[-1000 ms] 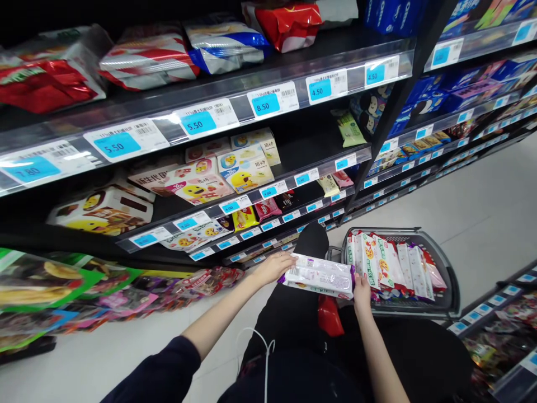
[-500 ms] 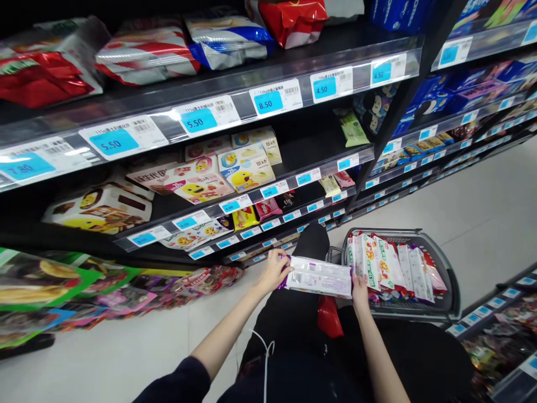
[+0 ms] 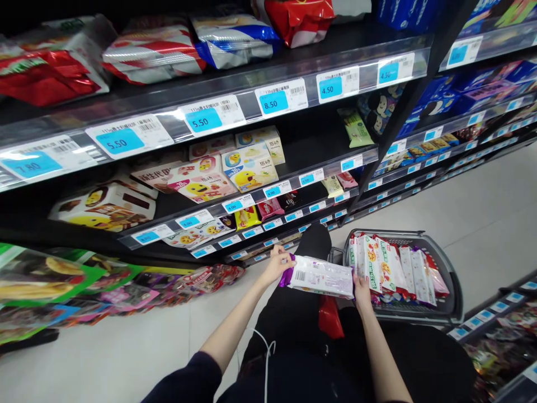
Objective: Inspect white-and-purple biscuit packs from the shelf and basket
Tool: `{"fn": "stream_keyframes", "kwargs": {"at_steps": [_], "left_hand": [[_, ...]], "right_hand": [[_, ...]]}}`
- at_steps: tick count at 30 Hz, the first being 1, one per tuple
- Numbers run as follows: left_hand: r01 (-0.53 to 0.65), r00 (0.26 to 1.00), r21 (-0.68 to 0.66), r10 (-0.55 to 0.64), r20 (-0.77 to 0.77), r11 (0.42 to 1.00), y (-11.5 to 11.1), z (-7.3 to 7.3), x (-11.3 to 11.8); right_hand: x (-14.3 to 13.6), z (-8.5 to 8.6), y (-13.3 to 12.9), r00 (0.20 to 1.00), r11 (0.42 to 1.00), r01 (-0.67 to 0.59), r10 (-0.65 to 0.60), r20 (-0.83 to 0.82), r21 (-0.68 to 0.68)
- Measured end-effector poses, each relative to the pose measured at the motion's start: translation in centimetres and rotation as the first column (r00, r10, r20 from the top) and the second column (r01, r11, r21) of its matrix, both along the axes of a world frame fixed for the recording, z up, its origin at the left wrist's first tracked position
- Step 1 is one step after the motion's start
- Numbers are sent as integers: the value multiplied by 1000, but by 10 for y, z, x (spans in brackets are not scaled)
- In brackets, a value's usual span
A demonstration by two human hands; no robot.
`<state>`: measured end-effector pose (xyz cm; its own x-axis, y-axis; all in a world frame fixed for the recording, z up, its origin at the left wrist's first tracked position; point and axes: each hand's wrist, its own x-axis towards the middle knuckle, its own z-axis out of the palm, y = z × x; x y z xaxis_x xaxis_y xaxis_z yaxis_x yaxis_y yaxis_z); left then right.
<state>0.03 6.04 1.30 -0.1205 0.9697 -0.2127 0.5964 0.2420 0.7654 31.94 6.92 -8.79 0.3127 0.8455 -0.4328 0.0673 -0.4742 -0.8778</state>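
Observation:
Between my two hands, above my lap, is a long white snack packet with purple ends, its barcode side facing up. My left hand pinches the purple end on the left. At the other end, my right hand grips the packet with the thumb on top. Right beside my right hand stands a dark grey shopping basket. Several white and red snack packets stand upright in it, side by side.
A black shelf rack with a price-tag rail runs along the front, holding boxes and bagged snacks. Hanging bags are at the left. Another low shelf is at the lower right. A white cable hangs before me.
My left hand has shifted slightly right along with the packet's left end, and its purple end shows more. Both hands keep their hold. The whole view has moved a little.

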Motion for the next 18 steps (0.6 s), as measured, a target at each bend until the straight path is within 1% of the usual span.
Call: {"fn": "stream_keyframes", "kwargs": {"at_steps": [1, 2, 3, 4, 5, 7, 9, 11, 13, 15, 16, 17, 18], "left_hand": [[-78, 997, -6, 78, 10, 997, -6, 1, 3], [-146, 989, -43, 147, 32, 988, -12, 3, 7], [-190, 979, -101, 197, 61, 977, -19, 4, 10], [-204, 971, -164, 221, 93, 965, -24, 5, 13], [-193, 967, -213, 223, 126, 958, -29, 7, 15], [-147, 965, -232, 191, 179, 961, -33, 11, 19], [-129, 970, -185, 162, 180, 974, -30, 19, 19], [-93, 986, -101, 106, 130, 991, -24, 35, 15], [2, 999, 44, -4, 42, 999, -17, 61, 7], [107, 994, 206, -102, -33, 973, -14, 95, -2], [132, 991, 267, -126, -39, 955, -14, 113, -4], [131, 991, 304, -135, -7, 944, -15, 130, -5], [105, 988, 308, -134, 72, 945, -18, 144, -3]], "right_hand": [[-1, 4, -3, 1000, 1000, 15, -15, -15, 9], [-2, 8, -6, 999, 999, 40, -40, -32, 19], [-3, 12, -10, 996, 997, 72, -71, -50, 32], [-5, 16, -13, 992, 993, 108, -105, -69, 42], [-8, 20, -16, 986, 989, 143, -138, -88, 45], [-12, 28, -18, 973, 980, 197, -191, -128, 34], [-15, 38, -16, 961, 976, 216, -209, -179, 20], [-13, 55, -9, 950, 976, 213, -197, -242, 38], [-6, 83, -3, 939, 971, 217, -180, -294, 99], [6, 123, -3, 929, 943, 260, -186, -320, 207], [14, 147, -7, 927, 920, 286, -194, -322, 269], [22, 171, -12, 926, 874, 317, -201, -318, 368], [30, 195, -19, 951, 788, 285, -161, -264, 545]]}}
